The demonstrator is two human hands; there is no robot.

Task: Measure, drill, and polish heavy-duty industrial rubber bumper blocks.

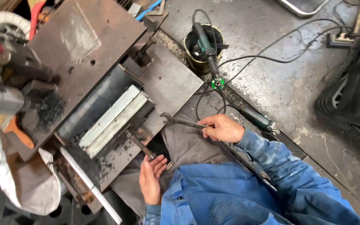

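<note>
While the right hand [222, 128] grips the stiff, heavy-looking steel spanner [180, 121] by its shank, jaw pointing nine o'clock, the open left hand [151, 183] touches the vise handle [140, 146].

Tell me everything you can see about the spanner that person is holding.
The spanner is a slim, dull grey metal tool, darkened as if worn or greasy. Its open, forked jaw end points left, toward the edge of the steel plate, and hangs in the air above the person's grey trousers. It lies nearly level, tilted slightly up at the jaw end. The right hand is closed around its handle end, hiding that part. Nothing else touches it; the left hand is open and apart below.
</note>
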